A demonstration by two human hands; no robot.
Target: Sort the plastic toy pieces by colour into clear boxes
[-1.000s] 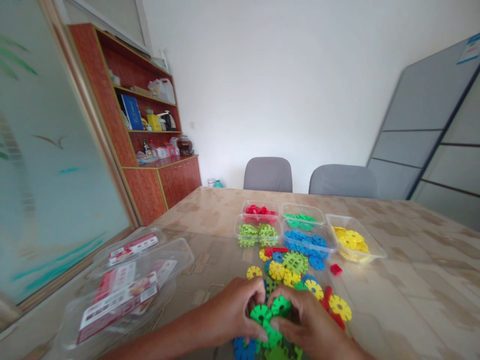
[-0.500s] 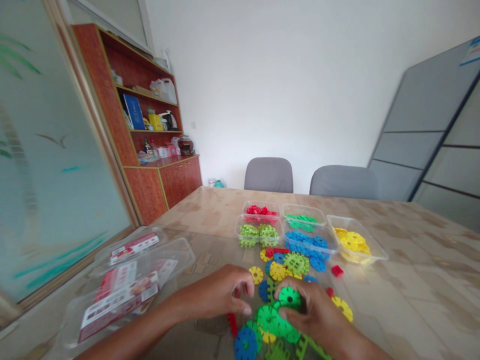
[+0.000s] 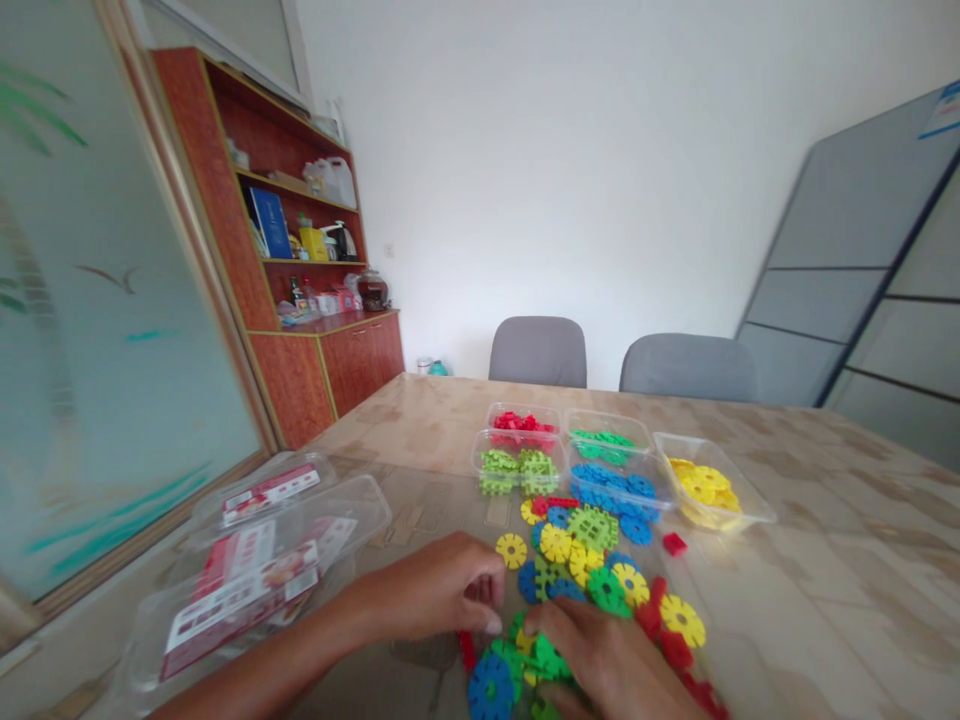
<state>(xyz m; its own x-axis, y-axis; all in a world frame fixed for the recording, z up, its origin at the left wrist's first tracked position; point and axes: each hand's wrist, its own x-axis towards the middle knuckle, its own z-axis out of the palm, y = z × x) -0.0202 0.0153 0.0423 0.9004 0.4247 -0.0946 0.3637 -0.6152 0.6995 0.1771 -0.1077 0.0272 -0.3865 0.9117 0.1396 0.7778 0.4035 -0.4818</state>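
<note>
My left hand (image 3: pixel 454 590) hovers at the left of the loose pieces, its thumb and curled fingers apart with nothing between them. Lower down, my right hand (image 3: pixel 600 650) is closed around a green notched disc (image 3: pixel 551 657), which its fingers partly cover. More pieces lie around the hands: a blue notched disc (image 3: pixel 491 685), a red strip (image 3: pixel 466 650), another green disc (image 3: pixel 609 592) and a yellow disc (image 3: pixel 511 551). Some pieces under my right hand are hidden.
Clear tubs hold red pieces (image 3: pixel 523 424), light green squares (image 3: pixel 517 470), green discs (image 3: pixel 602 446), blue discs (image 3: pixel 611 488) and yellow discs (image 3: pixel 703 487). Clear lids (image 3: pixel 367 505) with printed labels lie at the left. Two grey chairs (image 3: pixel 538 352) stand behind the table (image 3: pixel 825 560).
My right hand has moved down and toward me; the upper green disc it held is no longer visible between its fingers. Several pieces it covered now show. The left hand stays nearly still.
</note>
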